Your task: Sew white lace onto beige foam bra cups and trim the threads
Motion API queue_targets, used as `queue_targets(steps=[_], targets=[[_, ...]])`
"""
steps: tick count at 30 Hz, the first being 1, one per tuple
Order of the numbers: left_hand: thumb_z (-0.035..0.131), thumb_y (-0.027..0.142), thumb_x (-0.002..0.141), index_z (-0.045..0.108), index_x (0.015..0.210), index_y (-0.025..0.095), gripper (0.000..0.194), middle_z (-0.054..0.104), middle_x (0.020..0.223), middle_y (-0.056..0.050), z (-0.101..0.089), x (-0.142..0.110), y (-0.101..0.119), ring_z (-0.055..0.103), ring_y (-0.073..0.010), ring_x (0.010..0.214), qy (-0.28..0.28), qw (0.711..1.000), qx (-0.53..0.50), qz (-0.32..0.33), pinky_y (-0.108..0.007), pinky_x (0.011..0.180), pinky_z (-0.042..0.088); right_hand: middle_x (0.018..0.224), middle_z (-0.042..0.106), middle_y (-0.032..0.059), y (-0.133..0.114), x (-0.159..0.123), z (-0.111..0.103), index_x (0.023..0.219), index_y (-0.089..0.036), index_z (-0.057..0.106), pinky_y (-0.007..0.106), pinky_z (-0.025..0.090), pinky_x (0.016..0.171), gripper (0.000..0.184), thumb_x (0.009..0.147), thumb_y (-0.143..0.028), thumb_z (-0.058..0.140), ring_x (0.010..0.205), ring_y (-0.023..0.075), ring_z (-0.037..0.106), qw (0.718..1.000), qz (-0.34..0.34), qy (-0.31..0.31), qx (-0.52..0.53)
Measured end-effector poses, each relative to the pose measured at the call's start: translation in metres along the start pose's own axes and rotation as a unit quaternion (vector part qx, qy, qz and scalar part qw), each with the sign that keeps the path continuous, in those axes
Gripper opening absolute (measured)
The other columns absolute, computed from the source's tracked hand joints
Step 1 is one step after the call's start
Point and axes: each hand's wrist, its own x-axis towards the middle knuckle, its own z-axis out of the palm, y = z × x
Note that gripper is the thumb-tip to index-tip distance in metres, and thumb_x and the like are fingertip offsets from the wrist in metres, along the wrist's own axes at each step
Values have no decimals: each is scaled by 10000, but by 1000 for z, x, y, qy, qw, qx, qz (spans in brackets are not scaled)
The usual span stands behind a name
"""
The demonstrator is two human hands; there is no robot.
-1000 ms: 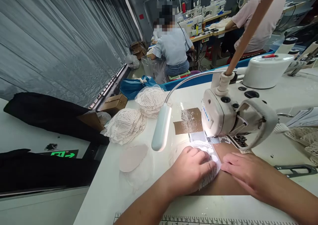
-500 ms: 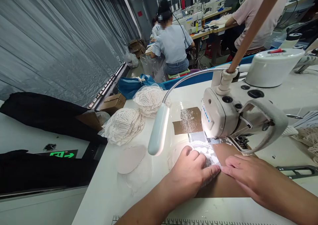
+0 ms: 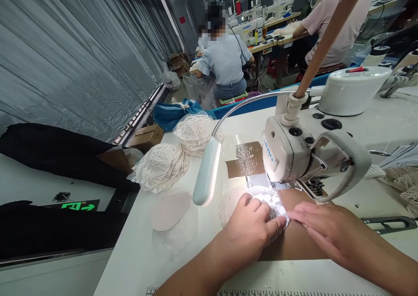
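A white lace piece (image 3: 272,202) lies on the sewing table (image 3: 146,252) under the head of a white sewing machine (image 3: 303,152). My left hand (image 3: 251,228) rests on top of the lace, fingers curled and thumb pinching its right edge. Beside it, my right hand (image 3: 321,226) lies flat on a brown patch (image 3: 294,243), with its fingertips on the lace edge next to my left thumb. Both hands sit just in front of the needle area.
A gooseneck lamp (image 3: 205,174) hangs left of the machine. Two lace piles (image 3: 163,165) and a pale oval pad (image 3: 170,209) lie on the left of the table. A ruler strip (image 3: 261,292) runs along the front edge. Other people sit at machines behind.
Both hands have slid slightly toward the needle with the lace; the view has shifted a little. The grip looks the same.
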Motion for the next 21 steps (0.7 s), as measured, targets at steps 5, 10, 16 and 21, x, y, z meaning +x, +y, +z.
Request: queue_targets(steps=[5, 10, 16, 21], targets=[[444, 236, 979, 563, 1238, 226, 286, 566, 916, -63, -6, 3, -1, 476, -206, 851, 21, 999, -28, -5, -378, 820, 394, 790, 553, 46, 3, -3, 12, 878, -211, 593, 338, 290, 573, 292, 867, -61, 343, 654, 212, 486, 998, 5, -45, -32], [357, 256, 1021, 584, 1177, 163, 291, 561, 1274, -84, -10, 6, -2, 508, -200, 1004, 11, 998, -54, 26, -327, 838, 426, 813, 563, 67, 6, -5, 18, 903, -202, 629, 347, 320, 605, 334, 810, -27, 360, 694, 230, 472, 999, -14, 3, -32], [330, 272, 1012, 484, 1327, 166, 367, 549, 1336, -61, -5, 6, -2, 502, -194, 840, -14, 1000, -15, 9, -331, 685, 413, 878, 604, 81, 4, -5, 19, 950, -201, 662, 358, 358, 648, 359, 804, -30, 382, 748, 234, 510, 1000, -8, 0, -27], [420, 277, 953, 446, 1372, 129, 446, 481, 1426, -91, 0, 4, -1, 506, -207, 867, -24, 1000, 13, -8, -335, 719, 434, 856, 602, 76, 3, -5, 23, 895, -200, 656, 358, 346, 630, 340, 817, -29, 372, 739, 238, 506, 999, 3, 15, -28]])
